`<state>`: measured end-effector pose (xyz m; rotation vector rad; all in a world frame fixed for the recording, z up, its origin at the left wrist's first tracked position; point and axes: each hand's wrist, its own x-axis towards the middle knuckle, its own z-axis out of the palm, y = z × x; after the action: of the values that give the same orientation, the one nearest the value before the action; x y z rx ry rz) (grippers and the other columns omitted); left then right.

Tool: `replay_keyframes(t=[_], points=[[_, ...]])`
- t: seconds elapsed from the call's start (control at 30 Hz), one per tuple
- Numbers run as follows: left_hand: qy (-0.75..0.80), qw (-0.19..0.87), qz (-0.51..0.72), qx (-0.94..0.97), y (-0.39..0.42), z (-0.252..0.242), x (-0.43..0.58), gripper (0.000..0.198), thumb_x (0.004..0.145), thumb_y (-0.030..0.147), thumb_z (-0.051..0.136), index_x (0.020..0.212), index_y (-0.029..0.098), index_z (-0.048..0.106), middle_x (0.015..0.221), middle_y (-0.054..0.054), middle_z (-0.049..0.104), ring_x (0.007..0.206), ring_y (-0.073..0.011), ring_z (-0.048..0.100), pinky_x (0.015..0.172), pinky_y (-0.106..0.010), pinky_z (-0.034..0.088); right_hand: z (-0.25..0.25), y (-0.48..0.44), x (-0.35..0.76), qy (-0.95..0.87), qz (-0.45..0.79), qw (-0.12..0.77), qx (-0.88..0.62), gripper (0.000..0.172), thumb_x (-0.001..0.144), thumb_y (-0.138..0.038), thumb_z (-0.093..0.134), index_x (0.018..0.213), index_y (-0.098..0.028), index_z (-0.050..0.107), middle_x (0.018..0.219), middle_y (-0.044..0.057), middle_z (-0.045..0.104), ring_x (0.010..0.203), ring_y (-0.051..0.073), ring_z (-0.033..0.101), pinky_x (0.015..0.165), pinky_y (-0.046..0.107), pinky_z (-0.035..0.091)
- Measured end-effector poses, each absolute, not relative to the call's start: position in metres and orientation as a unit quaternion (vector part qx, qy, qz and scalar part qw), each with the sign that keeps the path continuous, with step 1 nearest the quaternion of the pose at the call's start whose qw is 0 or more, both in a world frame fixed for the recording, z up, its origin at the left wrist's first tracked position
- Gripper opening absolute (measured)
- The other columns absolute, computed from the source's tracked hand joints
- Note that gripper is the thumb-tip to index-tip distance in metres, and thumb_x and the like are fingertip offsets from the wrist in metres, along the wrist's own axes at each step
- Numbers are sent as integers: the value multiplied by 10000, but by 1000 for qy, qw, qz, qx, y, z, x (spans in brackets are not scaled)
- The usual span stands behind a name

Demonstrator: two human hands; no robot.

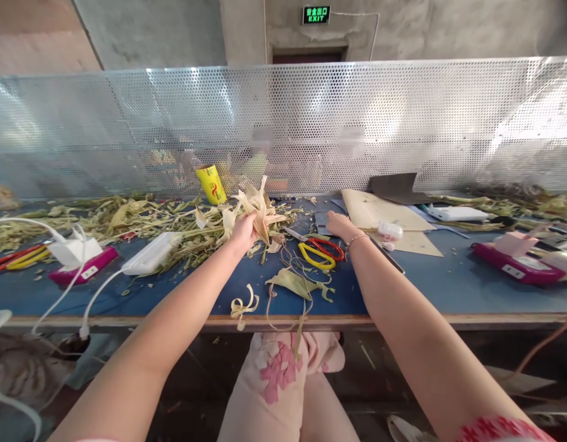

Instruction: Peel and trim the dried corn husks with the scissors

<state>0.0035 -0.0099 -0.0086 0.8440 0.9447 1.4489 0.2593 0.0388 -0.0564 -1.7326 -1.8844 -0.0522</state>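
My left hand (245, 234) is closed around a bunch of pale dried leaves (257, 202), whose curled, pointed tips spread above the fingers. Over the back of the worktable, my right hand (342, 226) is held with curled fingers beside a small grey-blue flat piece (322, 223) and the beige sheets. Whatever is in those fingers cannot be made out. Between the hands lie scissors with red and yellow handles (317, 255), blades toward the left hand. Nearer to me are a torn dried leaf (293, 282), thin strings and a curled pale strip (244, 305).
Dried stalks (126, 215) are heaped along the left and back. A yellow can-like tube (211, 184) leans there. Power strips (83, 265) with white cables sit at both sides. Beige sheets (379, 215) and a white earphone case (390, 231) lie right. A perforated metal screen (311, 123) borders the table.
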Motion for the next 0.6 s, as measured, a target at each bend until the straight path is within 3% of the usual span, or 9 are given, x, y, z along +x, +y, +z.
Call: replay_keyframes(t=[0.1,0.17,0.4,0.6], points=[[412,571,614,355,-10,-8,3,60,835,138,411,816,143,467,483,12,533,399,-100,525,447,-206,454,-39,28,251,-691,20,234,-684,432,698,-99,468,1116,-98,577,1100,169,623,1050,257,557,828,304,416],[421,564,619,347,-8,-8,2,73,855,154,383,877,152,452,488,28,521,390,-100,522,444,-208,455,-28,19,243,-707,32,239,-665,438,699,-76,444,1111,-106,588,1147,144,609,1076,225,544,855,267,406],[442,517,635,366,3,-8,-8,78,883,193,351,868,167,424,494,60,463,340,-58,433,413,-187,418,-10,-10,205,-753,65,275,-594,330,730,-104,419,936,-148,673,914,65,689,848,157,605,756,221,424],[462,484,646,367,4,-9,-9,79,811,120,444,755,167,415,519,67,452,322,-17,363,352,-133,319,-10,-22,186,-835,50,221,-502,266,781,-135,431,883,-149,676,892,68,683,788,154,594,716,235,411]])
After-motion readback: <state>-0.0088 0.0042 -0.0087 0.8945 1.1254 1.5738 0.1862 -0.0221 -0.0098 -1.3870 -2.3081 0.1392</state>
